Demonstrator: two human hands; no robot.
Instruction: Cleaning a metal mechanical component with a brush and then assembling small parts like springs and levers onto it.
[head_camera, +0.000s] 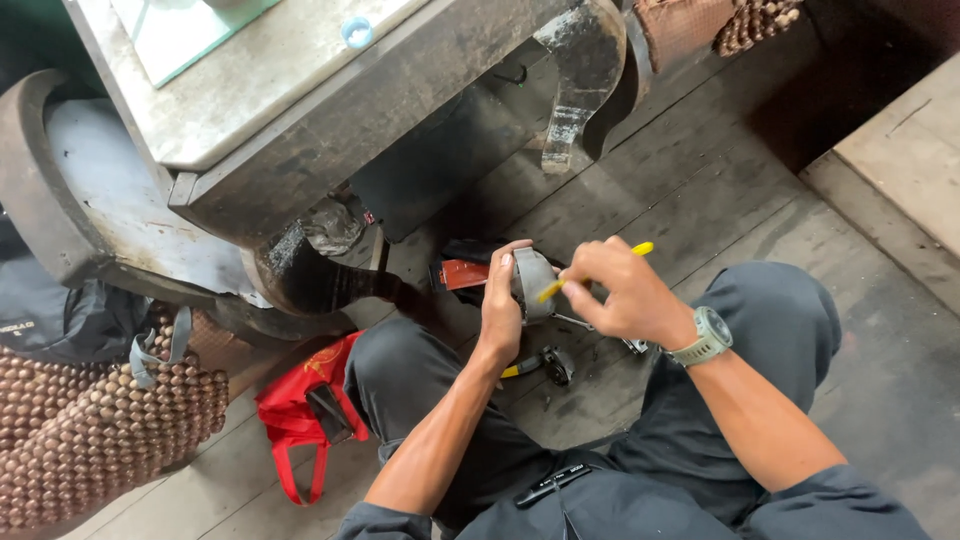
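Note:
My left hand (500, 305) grips a small round grey metal part (534, 283) held upright in front of my knees. My right hand (618, 290), with a watch on its wrist, holds a thin yellow-handled tool (640, 249) whose tip meets the grey part. A red-brown flat piece (466, 273) lies on dark cloth just left of the part. Below my hands, on the floor, lie a second yellow-handled tool with a dark head (545, 364) and a small metal piece (634, 346). I sit cross-legged in dark trousers.
A heavy grey wooden table (300, 110) with curved carved legs (585, 75) stands right ahead. A red bag (305, 410) lies by my left knee. A beaded seat mat (90, 420) and a dark backpack (60, 315) fill the left. The floor is dark planks.

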